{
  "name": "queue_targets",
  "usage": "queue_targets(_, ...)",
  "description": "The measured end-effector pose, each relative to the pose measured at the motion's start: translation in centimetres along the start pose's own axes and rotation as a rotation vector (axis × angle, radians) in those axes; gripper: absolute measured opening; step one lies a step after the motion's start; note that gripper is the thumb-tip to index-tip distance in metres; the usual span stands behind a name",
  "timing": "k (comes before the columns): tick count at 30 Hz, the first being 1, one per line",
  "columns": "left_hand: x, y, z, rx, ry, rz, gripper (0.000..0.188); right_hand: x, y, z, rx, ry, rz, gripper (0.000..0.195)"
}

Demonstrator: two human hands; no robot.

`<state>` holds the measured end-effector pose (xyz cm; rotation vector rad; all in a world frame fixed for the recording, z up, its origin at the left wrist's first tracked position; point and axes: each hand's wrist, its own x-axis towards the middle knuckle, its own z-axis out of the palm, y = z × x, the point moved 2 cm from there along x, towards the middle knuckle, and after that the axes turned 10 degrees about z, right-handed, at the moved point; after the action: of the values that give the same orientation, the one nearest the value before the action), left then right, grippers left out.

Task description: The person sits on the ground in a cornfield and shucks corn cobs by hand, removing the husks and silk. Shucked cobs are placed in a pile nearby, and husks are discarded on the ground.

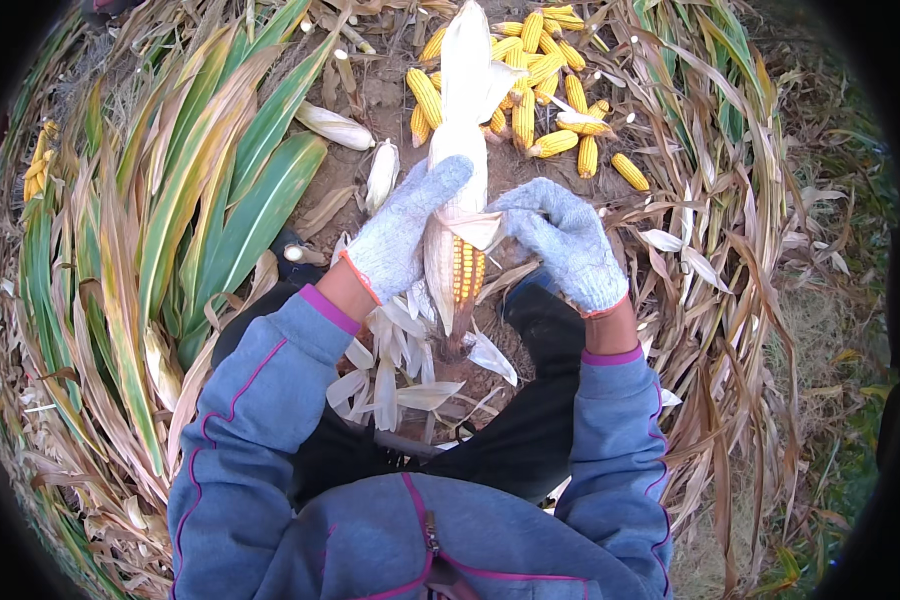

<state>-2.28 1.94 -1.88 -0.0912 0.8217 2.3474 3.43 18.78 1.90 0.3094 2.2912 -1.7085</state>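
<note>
An ear of corn (468, 271) points away from me in the middle, its yellow kernels and brown silk bare at the near end. Pale husk (461, 169) still wraps the rest of it. My left hand (405, 229), in a light knitted glove, grips the husked ear from the left, thumb on top. My right hand (566, 236), gloved alike, pinches a peeled-back flap of husk (480, 227) at the ear's right side. Beyond both hands lies a pile of husked yellow cobs (523, 116) on the soil.
Cut corn stalks with green and dry leaves (259, 210) lie at the left, and dry stalks (720, 300) at the right. Two ears in husk (382, 176) (336, 126) rest left of the pile. Torn husks (397, 375) litter the ground between my legs.
</note>
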Motion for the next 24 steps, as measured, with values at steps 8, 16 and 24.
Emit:
queue_targets(8,-1.3,1.2,2.7,0.458,-0.313,-0.041,0.074,-0.6,-0.2,-1.7,0.169,0.179,-0.018,0.015)
queue_targets(16,-2.0,-0.5,1.2,0.683,-0.545,-0.035,0.096,0.0,3.5,-11.1,0.200,0.964,-0.200,0.012)
queue_targets(24,-2.5,-0.8,1.3,1.445,-0.539,0.371,0.088,-0.5,4.3,-13.4,0.269,1.291,-0.374,0.025)
